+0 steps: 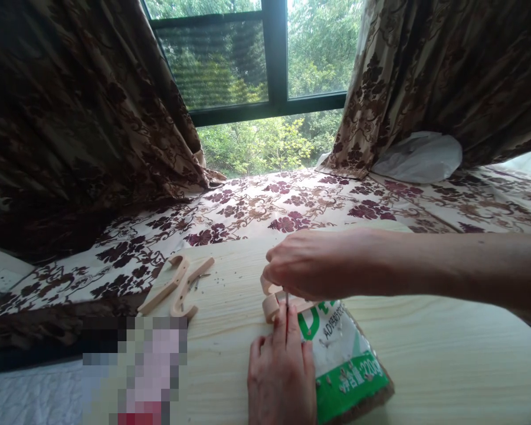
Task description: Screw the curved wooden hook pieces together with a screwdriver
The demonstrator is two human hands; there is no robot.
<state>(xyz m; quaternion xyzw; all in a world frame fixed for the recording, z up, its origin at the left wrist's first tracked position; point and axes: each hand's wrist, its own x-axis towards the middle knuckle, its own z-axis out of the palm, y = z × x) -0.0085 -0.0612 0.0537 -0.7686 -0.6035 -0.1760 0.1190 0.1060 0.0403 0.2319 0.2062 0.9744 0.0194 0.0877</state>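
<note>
My right hand point(314, 265) is closed in a fist with its handle hidden; a thin metal shaft point(287, 297), like a screwdriver's, points down from it. Below, the fingers of my left hand point(282, 366) press together around the shaft's lower end, against a curved light-wood hook piece point(271, 308). That wooden piece lies over a green and white printed packet point(336, 360), and my right fist covers part of it. To the left rest two more wooden hook pieces, one straight-ended point(166, 289) and one S-shaped point(183, 295), with holes in them.
Small screws point(203, 274) and bits are scattered on the pale wooden board point(228, 354). Behind it spreads a floral cloth point(256, 206), with a white plastic bag point(420, 156) at the right. Patterned curtains point(71, 88) flank a window. The lower left is pixelated.
</note>
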